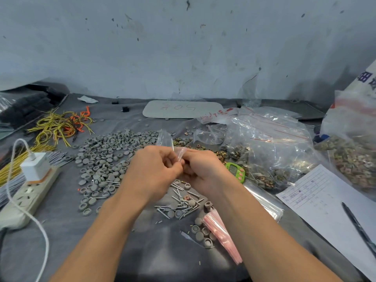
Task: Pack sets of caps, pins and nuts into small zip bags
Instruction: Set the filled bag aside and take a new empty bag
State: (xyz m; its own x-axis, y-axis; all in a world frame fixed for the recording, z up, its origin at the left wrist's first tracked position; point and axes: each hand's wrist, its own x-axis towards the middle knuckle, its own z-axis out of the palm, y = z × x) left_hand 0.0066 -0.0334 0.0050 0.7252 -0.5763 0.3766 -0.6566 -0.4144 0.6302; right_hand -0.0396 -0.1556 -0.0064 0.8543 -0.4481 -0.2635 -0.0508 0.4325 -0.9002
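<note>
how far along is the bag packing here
Done: the big clear bag seems to hold filled packets. In hand: left hand and right hand pinch one small zip bag. Still to do: a large pile of caps, loose pins, nuts and a stack of empty bags.

Grey caps; yellow ties; green timer.

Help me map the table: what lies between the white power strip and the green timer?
The head view shows a spread of grey caps, then the left hand and right hand, both pinching a clear zip bag.
</note>
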